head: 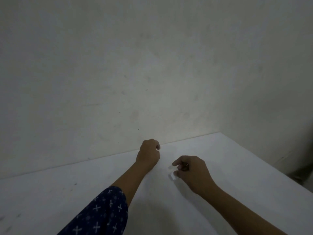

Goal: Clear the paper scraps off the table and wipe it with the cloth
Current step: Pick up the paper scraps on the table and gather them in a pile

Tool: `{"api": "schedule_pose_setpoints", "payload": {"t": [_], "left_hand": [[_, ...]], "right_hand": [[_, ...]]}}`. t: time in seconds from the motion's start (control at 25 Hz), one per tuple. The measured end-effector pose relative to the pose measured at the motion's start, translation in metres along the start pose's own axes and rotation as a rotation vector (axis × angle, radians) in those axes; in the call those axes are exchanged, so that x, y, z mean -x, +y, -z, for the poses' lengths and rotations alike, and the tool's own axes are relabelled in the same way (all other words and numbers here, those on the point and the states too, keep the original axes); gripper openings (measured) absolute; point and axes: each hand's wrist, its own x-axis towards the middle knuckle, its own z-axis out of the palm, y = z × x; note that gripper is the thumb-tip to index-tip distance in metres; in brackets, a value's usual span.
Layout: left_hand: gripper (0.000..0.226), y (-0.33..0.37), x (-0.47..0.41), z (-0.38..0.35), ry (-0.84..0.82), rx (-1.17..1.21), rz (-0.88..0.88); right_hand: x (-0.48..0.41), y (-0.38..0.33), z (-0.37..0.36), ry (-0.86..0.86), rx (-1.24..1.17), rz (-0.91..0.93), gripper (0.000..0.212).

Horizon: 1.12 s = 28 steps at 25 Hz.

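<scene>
Head view, looking down across one white table (228, 160) set against one pale wall (118, 65). Two hands and one patterned dark-blue sleeve (103, 212) are in view; the sleeve, at lower centre-left, covers the left arm above the forearm.

Left hand (149, 155), at the centre of the frame by the table's far edge: fingers curled under into a loose fist, knuckles up. Whether it encloses anything cannot be told.

Right hand (192, 173), just right of and below the left hand, and apart from it: thumb and forefinger drawn together on one small white paper scrap (173, 176), which shows at the thumb tip on the hand's left side. A fainter pale blur just above may belong to the same scrap; this cannot be told.
</scene>
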Motion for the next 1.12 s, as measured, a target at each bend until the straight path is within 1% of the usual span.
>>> {"api": "schedule_pose_setpoints", "payload": {"t": [0.08, 0.16, 0.28, 0.48, 0.56, 0.64, 0.8, 0.88, 1.12], "left_hand": [[0.024, 0.006, 0.016, 0.017, -0.002, 0.046, -0.001], [0.024, 0.011, 0.038, 0.036, -0.042, 0.088, 0.031], [0.024, 0.012, 0.082, 0.065, -0.081, 0.100, 0.062], [0.017, 0.008, 0.181, 0.116, -0.082, 0.069, 0.049], [0.014, 0.005, 0.215, 0.137, -0.074, 0.123, 0.076], [0.015, 0.002, 0.249, 0.160, -0.047, 0.198, 0.109], [0.011, -0.009, 0.314, 0.203, 0.014, 0.121, 0.108], [0.009, -0.017, 0.345, 0.225, 0.030, 0.140, 0.148], [0.014, -0.055, 0.431, 0.281, 0.113, 0.162, 0.276]], "right_hand": [[0.006, -0.005, 0.002, 0.027, -0.072, -0.033, 0.016], [0.016, -0.015, 0.003, 0.035, -0.134, -0.068, 0.013], [0.041, -0.033, 0.004, 0.029, -0.173, -0.083, 0.010], [0.103, -0.068, -0.003, -0.041, -0.249, -0.089, 0.008], [0.129, -0.085, -0.011, -0.064, -0.281, -0.083, 0.008], [0.158, -0.106, -0.021, -0.091, -0.324, -0.084, 0.008], [0.212, -0.151, -0.045, -0.173, -0.417, -0.057, 0.007], [0.235, -0.174, -0.059, -0.211, -0.457, -0.023, 0.005], [0.292, -0.236, -0.113, -0.332, -0.515, 0.059, 0.006]]}}
